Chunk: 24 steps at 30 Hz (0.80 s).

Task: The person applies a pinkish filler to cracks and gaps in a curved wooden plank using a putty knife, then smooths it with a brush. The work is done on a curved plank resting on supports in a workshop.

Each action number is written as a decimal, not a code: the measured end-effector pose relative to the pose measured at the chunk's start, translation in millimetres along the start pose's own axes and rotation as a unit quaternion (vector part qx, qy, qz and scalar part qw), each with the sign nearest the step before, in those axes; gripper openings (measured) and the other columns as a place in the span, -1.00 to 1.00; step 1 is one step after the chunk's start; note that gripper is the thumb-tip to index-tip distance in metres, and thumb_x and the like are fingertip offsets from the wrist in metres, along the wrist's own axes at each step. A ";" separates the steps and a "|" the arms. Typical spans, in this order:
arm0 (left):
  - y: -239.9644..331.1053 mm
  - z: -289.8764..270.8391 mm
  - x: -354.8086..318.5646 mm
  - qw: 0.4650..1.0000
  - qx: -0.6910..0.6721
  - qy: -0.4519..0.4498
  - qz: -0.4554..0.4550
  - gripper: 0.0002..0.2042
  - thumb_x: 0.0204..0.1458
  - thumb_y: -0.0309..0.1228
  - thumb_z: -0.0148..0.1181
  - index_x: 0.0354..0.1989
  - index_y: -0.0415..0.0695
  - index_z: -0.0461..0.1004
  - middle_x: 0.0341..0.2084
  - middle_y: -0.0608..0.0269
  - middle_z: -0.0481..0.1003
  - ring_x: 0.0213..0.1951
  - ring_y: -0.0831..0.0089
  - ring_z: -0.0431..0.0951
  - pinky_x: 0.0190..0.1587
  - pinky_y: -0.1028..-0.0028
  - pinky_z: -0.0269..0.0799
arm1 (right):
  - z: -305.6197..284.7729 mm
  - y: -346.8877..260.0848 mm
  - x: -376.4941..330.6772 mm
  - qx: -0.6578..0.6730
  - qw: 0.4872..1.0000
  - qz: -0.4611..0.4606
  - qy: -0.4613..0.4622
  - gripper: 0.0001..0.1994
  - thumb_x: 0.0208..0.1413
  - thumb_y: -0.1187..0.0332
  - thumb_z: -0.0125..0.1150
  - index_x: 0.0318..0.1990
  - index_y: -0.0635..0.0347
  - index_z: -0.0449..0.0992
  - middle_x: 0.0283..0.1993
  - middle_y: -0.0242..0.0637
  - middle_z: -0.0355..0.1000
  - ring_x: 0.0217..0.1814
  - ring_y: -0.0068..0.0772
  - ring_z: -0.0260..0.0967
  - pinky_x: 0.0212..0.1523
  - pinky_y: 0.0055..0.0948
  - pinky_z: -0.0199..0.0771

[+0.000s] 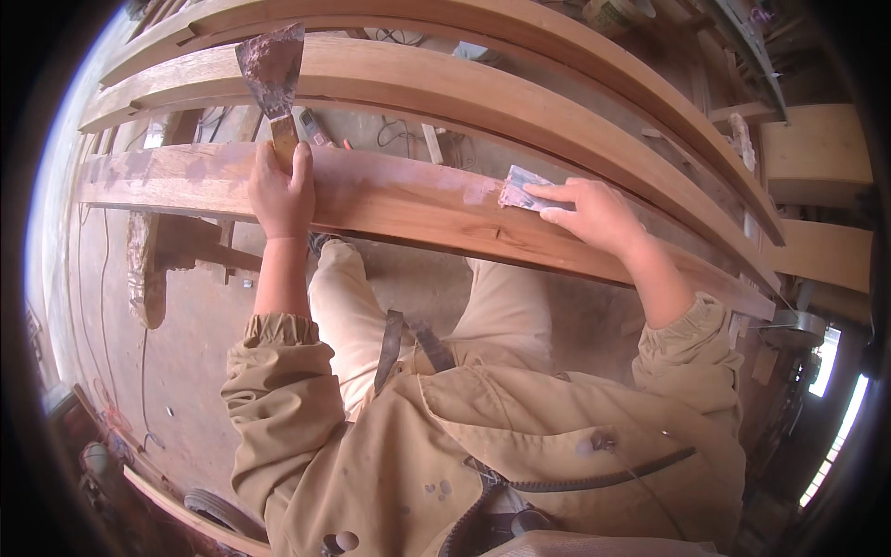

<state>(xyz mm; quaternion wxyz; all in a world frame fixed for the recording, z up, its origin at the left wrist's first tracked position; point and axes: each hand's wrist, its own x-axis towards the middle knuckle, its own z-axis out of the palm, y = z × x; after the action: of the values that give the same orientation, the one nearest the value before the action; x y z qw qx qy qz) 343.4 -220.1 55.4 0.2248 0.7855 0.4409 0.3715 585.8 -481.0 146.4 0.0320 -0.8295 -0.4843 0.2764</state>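
Just above my lap, a long pale wooden beam (408,200) runs left to right. My right hand (594,212) presses a small flat grey scraper blade (520,190) onto it beside pinkish filler, fingers pinched shut. Farther left, my left hand (281,190) grips a wood-handled putty knife (272,79), blade upward.

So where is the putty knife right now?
In the head view, the putty knife is upper left, its handle gripped in the left hand, blade pointing up past the nearest plank.
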 end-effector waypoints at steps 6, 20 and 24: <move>1.7 1.5 -0.7 1.000 -0.021 0.011 0.002 -0.70 -0.01 -0.18 0.12 -0.38 -0.22 0.38 -0.52 -0.07 0.43 -0.42 -0.08 0.43 -0.35 0.22 0.34 | -20.5 -19.2 5.1 -0.046 0.998 -0.032 0.036 -0.66 -0.02 0.26 0.14 -0.02 -0.19 0.52 -0.37 -0.16 0.40 -0.25 -0.14 0.36 -0.19 -0.25 0.33; 2.9 2.0 0.1 1.000 -0.007 0.000 0.009 -0.70 0.01 -0.16 0.11 -0.38 -0.20 0.39 -0.49 -0.04 0.44 -0.39 -0.06 0.44 -0.35 0.21 0.33 | -14.6 -32.6 14.7 -0.085 0.996 -0.034 0.020 -0.69 0.00 0.28 0.08 -0.07 -0.18 0.55 -0.16 -0.22 0.50 -0.09 -0.15 0.41 -0.08 -0.24 0.41; 0.5 0.1 1.2 1.000 0.003 0.004 0.016 -0.70 0.01 -0.16 0.10 -0.39 -0.20 0.38 -0.50 -0.04 0.44 -0.40 -0.05 0.44 -0.36 0.21 0.33 | -18.2 -31.6 9.9 -0.121 0.992 -0.020 -0.021 -0.70 0.00 0.26 0.08 -0.07 -0.18 0.55 -0.16 -0.21 0.49 -0.09 -0.14 0.41 -0.08 -0.23 0.41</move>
<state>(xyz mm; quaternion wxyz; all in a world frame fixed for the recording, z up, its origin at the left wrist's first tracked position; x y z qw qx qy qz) 344.2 -219.4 56.1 0.2145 0.7920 0.4299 0.3768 573.7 -452.3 167.6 -0.0732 -0.8116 -0.5311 0.2322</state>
